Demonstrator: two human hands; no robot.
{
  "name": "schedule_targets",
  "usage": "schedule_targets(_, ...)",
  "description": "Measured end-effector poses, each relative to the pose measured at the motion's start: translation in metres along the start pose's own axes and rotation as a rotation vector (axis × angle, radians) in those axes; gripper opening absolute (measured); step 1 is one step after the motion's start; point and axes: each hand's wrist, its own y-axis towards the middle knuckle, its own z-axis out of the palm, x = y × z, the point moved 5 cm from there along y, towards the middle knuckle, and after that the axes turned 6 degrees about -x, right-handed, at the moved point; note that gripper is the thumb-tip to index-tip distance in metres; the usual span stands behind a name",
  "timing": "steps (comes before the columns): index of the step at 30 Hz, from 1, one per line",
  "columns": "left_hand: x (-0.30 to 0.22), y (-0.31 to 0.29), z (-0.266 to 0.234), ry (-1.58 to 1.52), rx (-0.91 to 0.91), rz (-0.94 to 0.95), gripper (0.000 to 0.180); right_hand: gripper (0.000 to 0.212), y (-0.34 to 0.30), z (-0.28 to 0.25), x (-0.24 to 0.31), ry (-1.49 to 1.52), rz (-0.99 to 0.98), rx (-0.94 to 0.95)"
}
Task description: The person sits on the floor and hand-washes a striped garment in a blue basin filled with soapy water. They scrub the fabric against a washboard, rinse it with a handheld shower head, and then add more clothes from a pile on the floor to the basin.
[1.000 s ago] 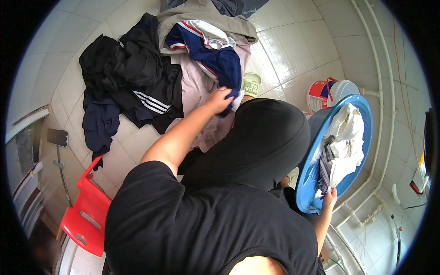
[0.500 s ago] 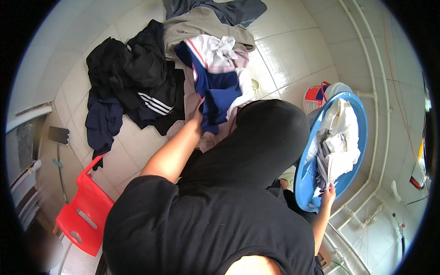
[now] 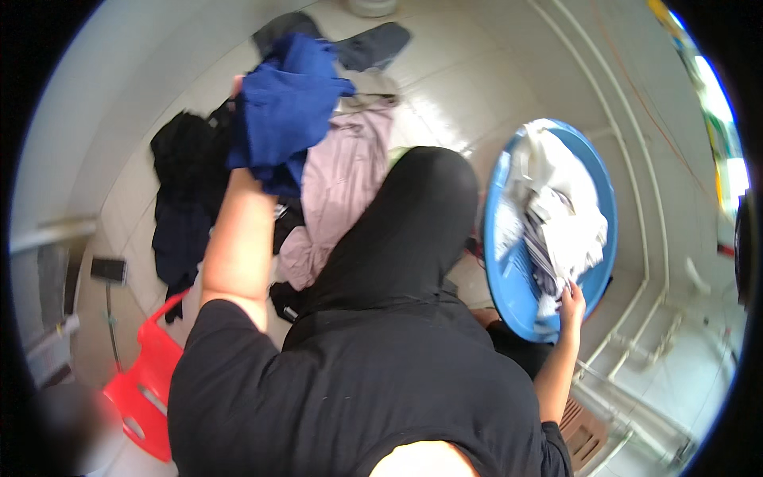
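Note:
My left hand [image 3: 238,86] is raised over the floor at the upper left, holding a bunched blue garment [image 3: 288,103]. The cloth covers most of that hand; only a bit of finger shows at its edge. On the right, my right hand [image 3: 572,305] pinches the near end of white and striped clothes [image 3: 560,230]. They lie inside a tilted blue basin [image 3: 606,187], with white suds along its left side. Beneath the lifted garment spreads a pile: a pale pink garment [image 3: 346,171], black clothes [image 3: 187,151] and a dark grey piece [image 3: 373,46].
A red plastic chair [image 3: 151,381] stands close by my left side. Behind it, a dark flat device [image 3: 109,270] sits on a thin stand. Pale pipes [image 3: 648,207] run along the right wall, with a brown slotted crate [image 3: 582,433] at the lower right.
My left hand has lifted the blue garment off the pile, away from me and to the left. My right hand stays at the clothes in the basin. The whole view has shifted slightly.

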Motion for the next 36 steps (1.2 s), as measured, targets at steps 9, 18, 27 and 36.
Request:
schedule_targets(9, 0.127, 0.009, 0.241, 0.119, 0.533, -0.304, 0.041, 0.031, -0.005, -0.027, -0.006, 0.112, 0.024, -0.159)
schedule_targets(18, 0.270, -0.011, 0.336, 0.274, 0.652, -0.593, 0.037, 0.030, -0.019, -0.055, -0.016, 0.205, 0.018, -0.183)
schedule_targets(27, 0.364, 0.033, 0.223, 1.481, 0.397, 0.478, 0.049, 0.029, -0.029, -0.078, -0.014, 0.135, 0.017, -0.207)
schedule_targets(36, 0.488, -0.069, 0.179, 2.497, 1.319, -0.012, 0.113, 0.032, -0.038, -0.085, -0.020, 0.083, 0.040, -0.275)
